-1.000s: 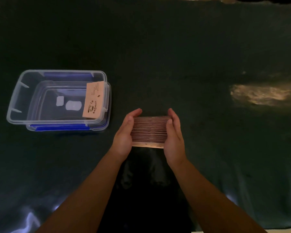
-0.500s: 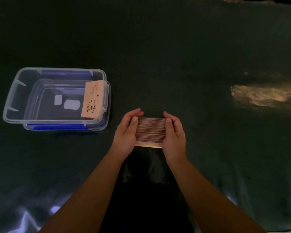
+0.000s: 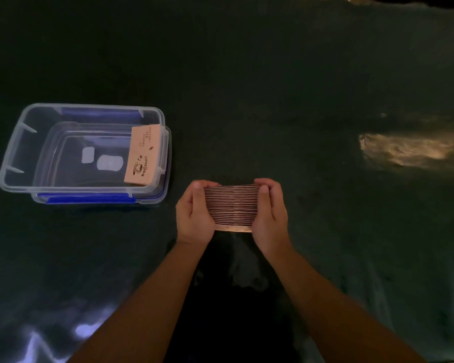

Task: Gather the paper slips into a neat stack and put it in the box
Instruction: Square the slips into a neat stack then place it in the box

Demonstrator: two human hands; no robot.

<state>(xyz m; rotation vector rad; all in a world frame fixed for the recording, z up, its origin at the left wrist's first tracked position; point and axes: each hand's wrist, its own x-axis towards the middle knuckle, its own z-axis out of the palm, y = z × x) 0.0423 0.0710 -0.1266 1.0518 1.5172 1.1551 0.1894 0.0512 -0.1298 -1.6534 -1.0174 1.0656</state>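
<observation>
Two bare forearms reach forward from the bottom of the view over a dark green cloth (image 3: 247, 74) that covers the work surface. Between them, the left hand (image 3: 194, 216) and the right hand (image 3: 269, 213) press in on the two short ends of a stack of paper slips (image 3: 232, 204); the fingers of both hands are curled closed around the stack, thumbs lying along its near edges. The stack stands on its long edge, so the reader would see many thin pinkish-tan edges lined up evenly, with one slip poking out a little at the near bottom. It appears to be held just above or resting on the cloth; which one cannot be told. No loose slips are visible on the cloth, so the gathering seems done and the squaring-up looks nearly finished. What remains, judging by this, is carrying the stack to the box. Farther away and to the left, well apart from the hands, sits a clear plastic box (image 3: 13, 163) with blue clips, open, seemingly nested on its lid. One single slip (image 3: 142, 155) already leans against the box's right inner wall. It is printed with a coffee cup drawing and the word "COFFEE", plus smaller lines too small to read. Two pale blank labels (image 3: 102, 159) show through the box floor. At far right, a patch of warm light falls on the cloth.
</observation>
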